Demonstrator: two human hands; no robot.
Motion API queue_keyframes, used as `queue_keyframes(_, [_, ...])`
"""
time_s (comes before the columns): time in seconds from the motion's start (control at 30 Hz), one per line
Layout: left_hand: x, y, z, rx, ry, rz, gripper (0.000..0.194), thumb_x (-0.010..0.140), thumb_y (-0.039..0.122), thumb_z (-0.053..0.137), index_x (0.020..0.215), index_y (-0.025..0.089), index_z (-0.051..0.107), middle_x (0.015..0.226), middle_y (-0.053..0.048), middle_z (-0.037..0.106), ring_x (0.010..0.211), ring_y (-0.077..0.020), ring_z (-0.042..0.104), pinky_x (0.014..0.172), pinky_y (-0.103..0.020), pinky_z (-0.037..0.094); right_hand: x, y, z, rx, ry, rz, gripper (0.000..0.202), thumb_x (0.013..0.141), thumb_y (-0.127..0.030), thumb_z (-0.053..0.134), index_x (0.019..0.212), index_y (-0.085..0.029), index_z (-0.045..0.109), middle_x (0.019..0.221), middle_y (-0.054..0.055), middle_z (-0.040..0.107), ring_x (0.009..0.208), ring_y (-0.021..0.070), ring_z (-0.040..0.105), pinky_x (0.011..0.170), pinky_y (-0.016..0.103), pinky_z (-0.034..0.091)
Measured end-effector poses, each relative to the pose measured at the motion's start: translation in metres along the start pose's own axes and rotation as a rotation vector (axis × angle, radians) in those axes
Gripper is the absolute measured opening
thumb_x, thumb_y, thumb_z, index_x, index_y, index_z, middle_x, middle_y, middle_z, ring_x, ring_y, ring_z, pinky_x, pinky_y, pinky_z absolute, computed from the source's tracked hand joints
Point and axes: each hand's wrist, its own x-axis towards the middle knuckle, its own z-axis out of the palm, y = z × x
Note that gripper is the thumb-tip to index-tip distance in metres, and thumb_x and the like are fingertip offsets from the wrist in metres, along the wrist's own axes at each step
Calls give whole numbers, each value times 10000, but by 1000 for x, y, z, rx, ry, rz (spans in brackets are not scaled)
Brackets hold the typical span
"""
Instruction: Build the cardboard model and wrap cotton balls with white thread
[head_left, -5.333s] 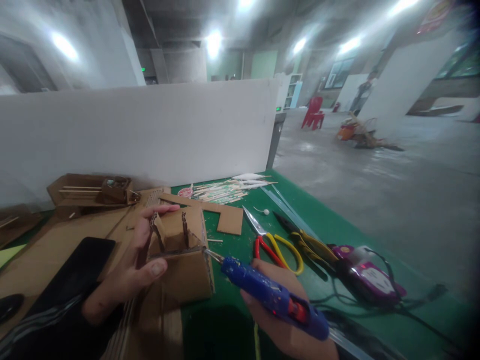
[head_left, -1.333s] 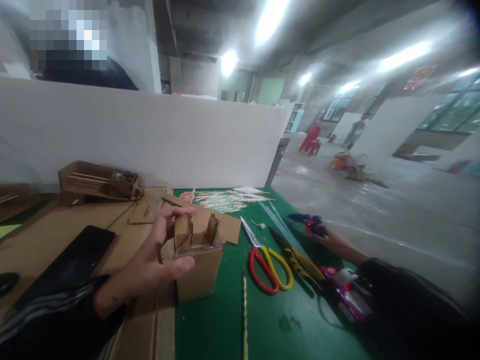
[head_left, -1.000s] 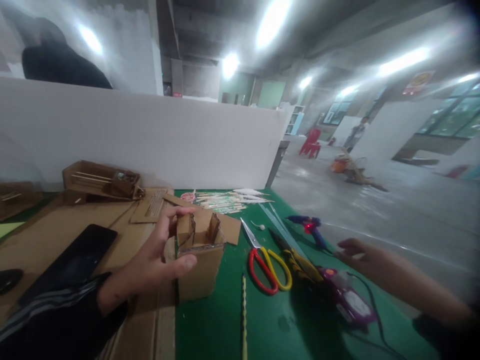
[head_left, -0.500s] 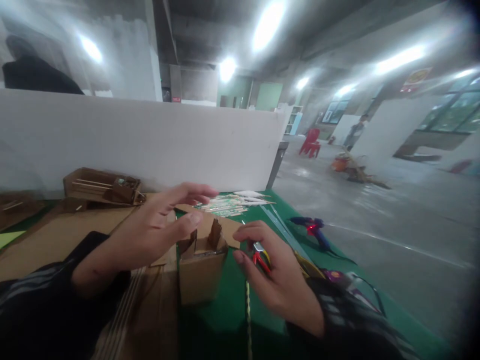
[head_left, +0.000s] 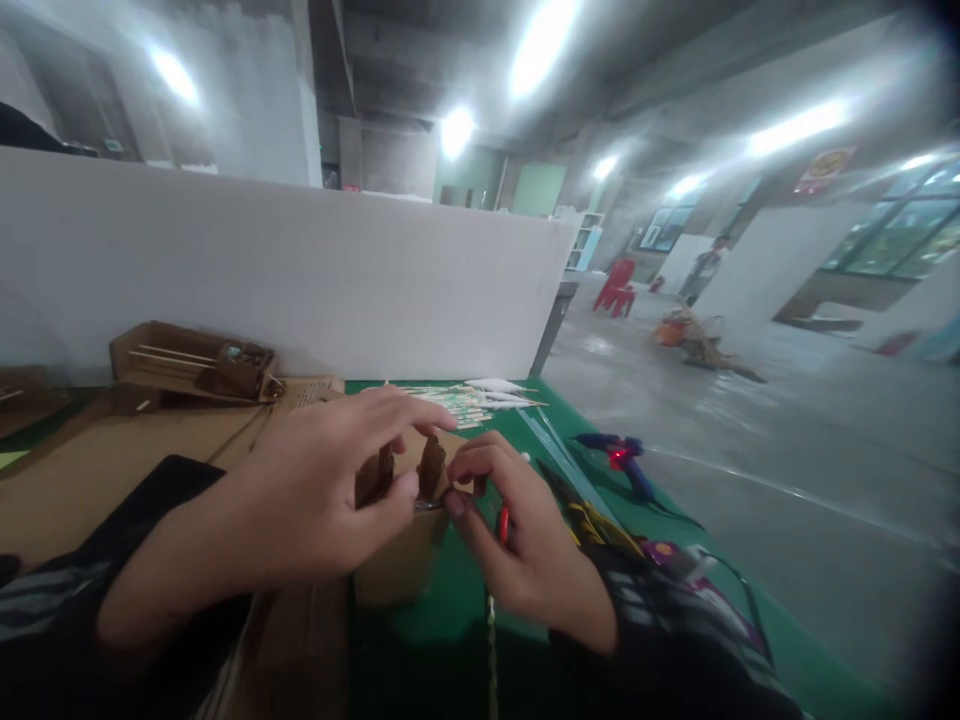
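Note:
A small open-topped cardboard box stands upright on the green table in front of me, with torn brown flaps rising inside its opening. My left hand arches over the box's left side, thumb and fingers spread apart with nothing visible between them. At the box's upper right corner, the thumb and index finger of my right hand come together in a pinch. What they pinch, if anything, is too small to tell. A red handle shows just behind the right hand, mostly hidden by it.
Cotton-tipped sticks lie behind the box. Yellow-handled pliers and a glue gun with a red light rest to the right. Cardboard sheets and a cardboard model occupy the left, before a white partition.
My right hand has moved left to the box's corner, and its fingertips have closed together. My left hand has shifted slightly right and nearer, over the box.

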Motion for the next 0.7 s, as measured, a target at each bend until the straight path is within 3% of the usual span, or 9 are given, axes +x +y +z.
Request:
queue_keyframes(0.27, [3,-2,3,-23,-101,42,382,867,146,532,1213,301,581,923,28,699,770,-155,624,752,-255,469,-1,1,0,13,-20,-30,130,883,-106,518,954,-214,502,943,49,544,875,201,539,775,371,466])
queue_keyframes(0.7, [3,-3,6,-2,-76,57,345,878,138,525,1181,286,598,895,14,688,773,-165,615,785,-273,474,2,3,3,42,17,-62,146,910,-99,497,968,-222,549,940,56,553,871,201,565,763,382,501])
